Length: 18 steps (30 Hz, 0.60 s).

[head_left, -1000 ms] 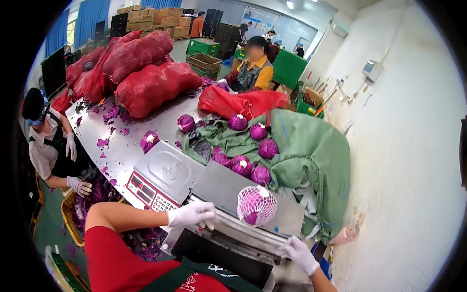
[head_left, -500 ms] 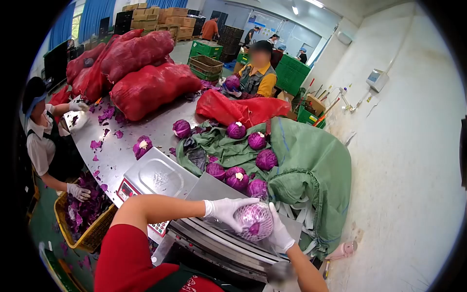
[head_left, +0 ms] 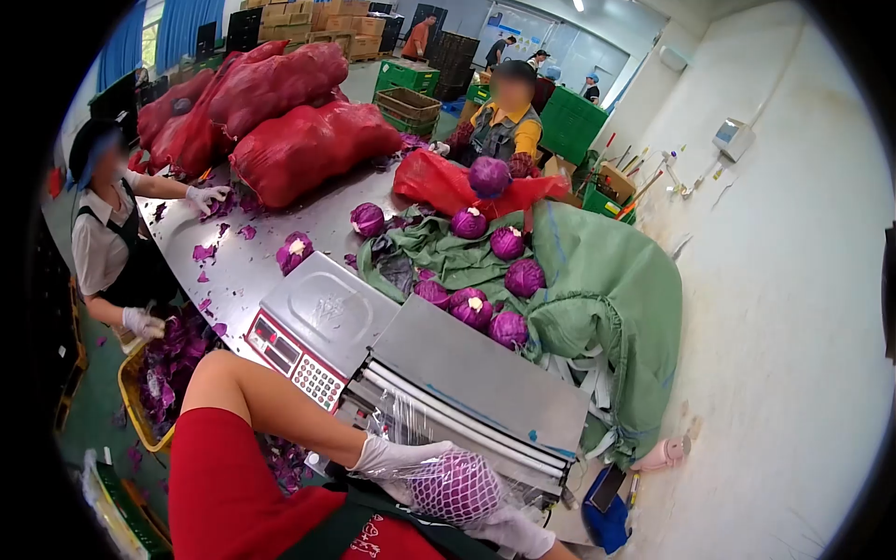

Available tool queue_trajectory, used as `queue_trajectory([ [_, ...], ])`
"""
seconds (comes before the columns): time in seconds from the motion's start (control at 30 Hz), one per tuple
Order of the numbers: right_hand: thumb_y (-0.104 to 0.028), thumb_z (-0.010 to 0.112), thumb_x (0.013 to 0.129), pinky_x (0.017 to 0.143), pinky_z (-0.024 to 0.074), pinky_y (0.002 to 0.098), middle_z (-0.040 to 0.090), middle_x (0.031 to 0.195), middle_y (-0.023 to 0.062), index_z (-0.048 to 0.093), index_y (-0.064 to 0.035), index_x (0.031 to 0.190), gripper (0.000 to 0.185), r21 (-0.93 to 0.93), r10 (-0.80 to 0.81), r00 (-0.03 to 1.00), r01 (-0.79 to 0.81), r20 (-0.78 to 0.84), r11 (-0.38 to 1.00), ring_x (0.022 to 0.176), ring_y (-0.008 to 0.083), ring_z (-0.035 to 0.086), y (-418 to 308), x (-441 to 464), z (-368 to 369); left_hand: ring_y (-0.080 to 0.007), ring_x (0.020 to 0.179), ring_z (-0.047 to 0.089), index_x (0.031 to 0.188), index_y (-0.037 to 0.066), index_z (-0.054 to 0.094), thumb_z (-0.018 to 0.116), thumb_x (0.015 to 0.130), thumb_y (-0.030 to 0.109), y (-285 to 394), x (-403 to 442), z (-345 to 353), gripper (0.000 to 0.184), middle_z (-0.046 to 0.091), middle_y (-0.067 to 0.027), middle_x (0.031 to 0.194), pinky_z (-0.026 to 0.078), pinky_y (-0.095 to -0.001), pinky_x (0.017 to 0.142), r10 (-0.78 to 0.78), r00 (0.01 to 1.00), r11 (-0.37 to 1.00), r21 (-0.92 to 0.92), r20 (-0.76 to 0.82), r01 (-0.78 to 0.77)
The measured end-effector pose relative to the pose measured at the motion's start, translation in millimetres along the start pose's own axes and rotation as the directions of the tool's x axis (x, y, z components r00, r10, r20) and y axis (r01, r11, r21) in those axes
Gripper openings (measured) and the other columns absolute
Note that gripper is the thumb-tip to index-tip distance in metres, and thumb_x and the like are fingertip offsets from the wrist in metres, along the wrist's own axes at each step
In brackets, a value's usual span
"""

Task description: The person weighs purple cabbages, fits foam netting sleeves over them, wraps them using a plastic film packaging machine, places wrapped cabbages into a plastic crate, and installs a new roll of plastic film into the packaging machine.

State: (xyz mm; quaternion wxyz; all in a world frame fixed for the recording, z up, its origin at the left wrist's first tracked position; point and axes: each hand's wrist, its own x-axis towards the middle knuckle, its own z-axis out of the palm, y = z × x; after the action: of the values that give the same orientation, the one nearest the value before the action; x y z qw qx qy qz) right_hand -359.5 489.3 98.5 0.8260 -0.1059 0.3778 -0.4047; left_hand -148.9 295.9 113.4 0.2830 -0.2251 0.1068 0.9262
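Note:
A red cabbage in a white foam net [head_left: 455, 485] is close to my body, with clear plastic film [head_left: 401, 418] over it. From the cabbage the film runs back toward the rollers of a wrapping machine [head_left: 467, 359]. My left hand [head_left: 397, 459], in a white glove, is closed on the cabbage's left side and the film. On the lower right, my gloved right hand [head_left: 515, 530] grips the cabbage, its fingers partly hidden by the netted head and film.
A scale [head_left: 327, 308] stands left of the machine. Several bare red cabbages [head_left: 469, 308] lie on green sacking [head_left: 607, 289]. Red mesh sacks [head_left: 313, 154] are piled behind. Co-workers stand at the left and far side. A yellow basket [head_left: 140, 397] holds leaf scraps.
Both my hands have brought the netted cabbage from above the machine's plate down toward my body, and film now stretches over it. The co-worker across the table has shifted a cabbage.

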Motion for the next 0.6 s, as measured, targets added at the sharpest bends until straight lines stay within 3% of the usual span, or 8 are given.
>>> queue_trajectory([
  [0.23, -0.019, 0.047, 0.092, 0.094, 0.0504, 0.0392, 0.048, 0.134, 0.0112, 0.035, -0.0074, 0.139, 0.05, -0.087, -0.104, 0.995, 0.103, -0.009, 0.991, 0.117, 0.0246, 0.053, 25.0, 50.5, 38.0, -0.0241, 0.134, 0.037, 0.148, 0.011, 0.024, 0.018, 0.095, 0.064, -47.6, 14.8, -28.0, 0.076, 0.032, -0.0084, 0.151, 0.03, -0.0386, 0.112, 0.23, 0.969, 0.905, 0.386, -0.095, -0.177],
  [0.27, -0.02, 0.045, 0.094, 0.094, 0.0505, 0.0387, 0.049, 0.133, 0.0118, 0.037, -0.0063, 0.138, 0.047, -0.106, -0.101, 0.995, 0.097, -0.025, 0.99, 0.116, 0.0244, 0.054, 24.7, 60.2, 43.1, -0.0243, 0.133, 0.038, 0.148, 0.008, 0.023, 0.026, 0.096, 0.061, -52.9, -2.3, -9.2, 0.075, 0.032, -0.0088, 0.15, 0.032, -0.0393, 0.11, 0.211, 0.964, 0.927, 0.345, -0.165, -0.144],
  [0.33, -0.022, 0.041, 0.097, 0.094, 0.0507, 0.0379, 0.05, 0.132, 0.0129, 0.04, -0.0042, 0.137, 0.044, -0.126, -0.093, 0.989, 0.079, -0.111, 0.989, 0.115, 0.0241, 0.055, 27.4, 67.9, 49.3, -0.0253, 0.133, 0.039, 0.149, 0.007, 0.018, 0.042, 0.095, 0.055, -69.2, 12.4, -53.8, 0.076, 0.034, -0.0091, 0.149, 0.035, -0.0361, 0.108, 0.35, 0.937, 0.84, 0.45, -0.022, -0.303],
  [0.4, -0.024, 0.037, 0.099, 0.094, 0.0509, 0.037, 0.052, 0.131, 0.014, 0.043, -0.0021, 0.135, 0.042, -0.072, -0.102, 0.949, 0.084, -0.298, 0.994, 0.113, 0.0237, 0.057, 41.8, 48.0, 44.4, -0.0227, 0.12, 0.053, 0.14, 0.007, 0.041, 0.056, 0.093, 0.042, -99.0, -14.4, -42.4, 0.061, 0.054, -0.0106, 0.134, 0.042, -0.0311, 0.099, 0.654, 0.731, 0.473, 0.858, -0.192, -0.199],
  [0.47, -0.026, 0.036, 0.101, 0.091, 0.0525, 0.0351, 0.06, 0.121, 0.0146, 0.052, -0.0002, 0.128, 0.041, 0.088, -0.23, 0.887, 0.287, -0.4, 0.954, 0.103, 0.0224, 0.063, 71.6, 6.9, 27.6, -0.0239, 0.094, 0.065, 0.114, 0.01, 0.065, 0.059, 0.091, 0.039, -124.9, -30.5, -54.8, 0.037, 0.069, -0.0109, 0.103, 0.047, -0.0305, 0.086, 0.877, 0.428, 0.195, 0.976, -0.218, 0.098],
  [0.53, -0.025, 0.037, 0.101, 0.081, 0.0547, 0.033, 0.065, 0.102, 0.0125, 0.057, 0.0009, 0.116, 0.036, -0.177, -0.511, 0.748, 0.486, -0.424, 0.856, 0.086, 0.0207, 0.066, 90.8, -3.8, 33.5, -0.0258, 0.076, 0.064, 0.096, 0.011, 0.071, 0.059, 0.089, 0.034, -141.2, -47.4, -46.3, 0.027, 0.068, -0.0133, 0.087, 0.048, -0.0322, 0.073, 0.98, 0.152, 0.087, 0.96, -0.131, 0.265],
  [0.57, -0.025, 0.038, 0.101, 0.078, 0.0554, 0.0323, 0.067, 0.096, 0.0118, 0.059, 0.0013, 0.112, 0.035, -0.263, -0.598, 0.686, 0.538, -0.416, 0.801, 0.081, 0.0202, 0.067, 102.4, -8.4, 30.5, -0.0202, 0.066, 0.06, 0.094, 0.005, 0.066, 0.053, 0.094, 0.026, -145.3, -45.9, -65.2, 0.025, 0.066, -0.0117, 0.08, 0.046, -0.0315, 0.062, 0.989, 0.141, 0.001, 0.962, -0.041, 0.272],
  [0.6, -0.024, 0.042, 0.1, 0.08, 0.0539, 0.0314, 0.068, 0.097, 0.0131, 0.059, 0.0016, 0.111, 0.033, -0.621, -0.641, 0.648, 0.315, -0.411, 0.718, 0.087, 0.0207, 0.067, 123.6, -18.0, 9.2, -0.0202, 0.066, 0.06, 0.094, 0.005, 0.066, 0.053, 0.094, 0.026, -141.9, -38.6, -70.6, 0.025, 0.066, -0.0117, 0.08, 0.046, -0.0315, 0.062, 0.989, 0.139, 0.002, 0.962, -0.042, 0.274],
])
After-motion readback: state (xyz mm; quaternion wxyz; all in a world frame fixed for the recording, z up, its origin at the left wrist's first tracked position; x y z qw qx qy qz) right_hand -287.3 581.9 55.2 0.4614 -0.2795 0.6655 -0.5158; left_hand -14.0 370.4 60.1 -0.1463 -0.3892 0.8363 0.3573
